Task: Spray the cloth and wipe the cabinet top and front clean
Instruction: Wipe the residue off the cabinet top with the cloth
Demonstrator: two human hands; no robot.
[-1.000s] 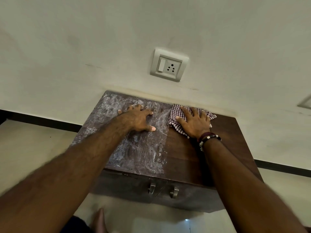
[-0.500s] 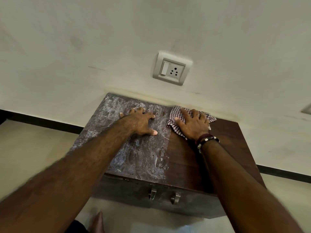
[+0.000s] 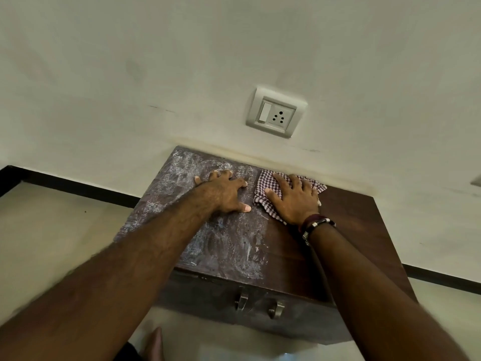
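Head view: we judge the step in hand to be wiping the cabinet top [image 3: 346, 230], at its back edge by the wall. The right hand [image 3: 294, 198] lies flat on the cloth [image 3: 265, 183], fingers straight and spread, pressing it onto the top rather than clutching it. The left hand [image 3: 223, 191] rests on the top just beside the cloth, fingers spread and slightly arched, holding nothing. The cloth is a checked, crumpled rag, sitting where the clean dark right part meets the left part, which is coated in whitish smeared dust. The next move, we think, calls for dragging the cloth leftward over that dust, so the left hand must clear the path. The front [image 3: 208, 295], with two handles [image 3: 276, 310], looks dull; we cannot tell whether it has been wiped.
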